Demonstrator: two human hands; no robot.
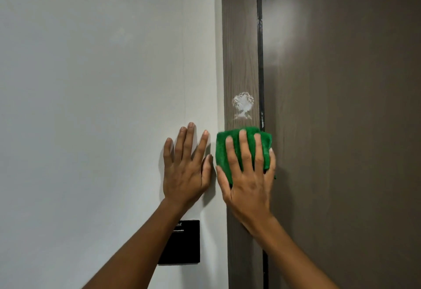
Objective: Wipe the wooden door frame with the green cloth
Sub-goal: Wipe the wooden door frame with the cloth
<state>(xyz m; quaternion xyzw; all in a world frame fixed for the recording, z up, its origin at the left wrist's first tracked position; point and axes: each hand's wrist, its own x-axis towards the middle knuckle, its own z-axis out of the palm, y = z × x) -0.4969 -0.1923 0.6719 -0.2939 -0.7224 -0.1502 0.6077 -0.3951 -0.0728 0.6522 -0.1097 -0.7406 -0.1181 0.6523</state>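
Observation:
The wooden door frame runs as a brown vertical strip up the middle right of the head view. A white foamy patch sits on it. Just below that patch a folded green cloth lies flat against the frame, pressed there by my right hand with its fingers spread over it. My left hand rests flat on the white wall beside the frame, fingers apart, holding nothing.
The white wall fills the left half. A black wall plate is mounted below my left wrist. A dark gap strip separates the frame from the brown door on the right.

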